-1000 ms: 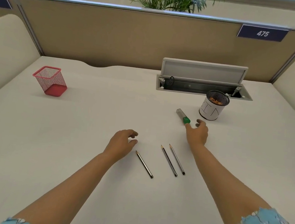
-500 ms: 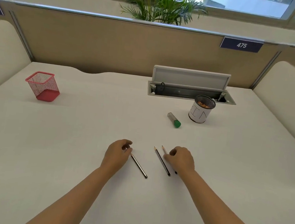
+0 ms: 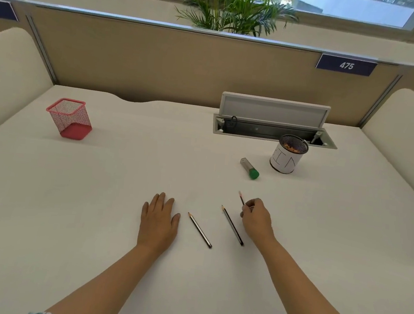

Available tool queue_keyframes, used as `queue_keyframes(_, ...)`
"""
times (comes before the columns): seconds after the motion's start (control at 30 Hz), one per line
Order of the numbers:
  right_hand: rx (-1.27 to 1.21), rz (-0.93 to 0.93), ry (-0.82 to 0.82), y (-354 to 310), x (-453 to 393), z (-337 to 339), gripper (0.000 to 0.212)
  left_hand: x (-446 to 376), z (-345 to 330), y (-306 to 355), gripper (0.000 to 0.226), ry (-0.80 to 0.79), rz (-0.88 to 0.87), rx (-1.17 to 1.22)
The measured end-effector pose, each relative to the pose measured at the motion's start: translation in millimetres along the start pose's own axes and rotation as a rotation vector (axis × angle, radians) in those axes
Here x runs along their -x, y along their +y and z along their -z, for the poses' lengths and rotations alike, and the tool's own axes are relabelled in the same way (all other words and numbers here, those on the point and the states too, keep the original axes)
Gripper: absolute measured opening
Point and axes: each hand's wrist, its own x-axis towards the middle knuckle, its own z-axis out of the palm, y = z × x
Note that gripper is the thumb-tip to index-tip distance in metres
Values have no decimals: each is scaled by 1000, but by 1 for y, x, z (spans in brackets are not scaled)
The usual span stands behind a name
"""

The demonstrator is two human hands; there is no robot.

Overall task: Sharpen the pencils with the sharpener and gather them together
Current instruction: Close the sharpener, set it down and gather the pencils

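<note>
Right hand (image 3: pixel 256 220) lifted one pencil (image 3: pixel 241 198), fingers clamped; left hand (image 3: pixel 158 222) flattened; two pencils (image 3: pixel 200 230) lying.

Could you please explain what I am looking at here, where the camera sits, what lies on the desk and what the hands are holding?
There is no machine here: a person wears one wide-angle camera on the head, looking forward and down at their own bare hands. The left hand lies flat and open on the white desk, holding nothing. The right hand pinches one pencil, its tip pointing away. Two more pencils lie between the hands: one nearer the left, one beside the right. Further back are a green-capped sharpener, a round cup marked BIN, a red mesh holder and an open cable hatch.
</note>
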Motion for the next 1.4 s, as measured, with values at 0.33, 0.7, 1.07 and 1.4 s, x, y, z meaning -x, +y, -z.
queue_keyframes(0.33,475,40,-99,-2,9,-17,23,1,-1,-1,49,-1,-6,-9)
queue_keyframes(0.7,-27,-4,-148,-20,19,-22,17,0,-2,-2,60,-2,0,2)
queue_keyframes(1.07,426,118,-249,-25,37,-57,28,1,-3,-3,61,22,19,41)
queue_keyframes(1.4,-152,51,-388,-36,27,-56,29,-1,27,32,37,21,417,1048)
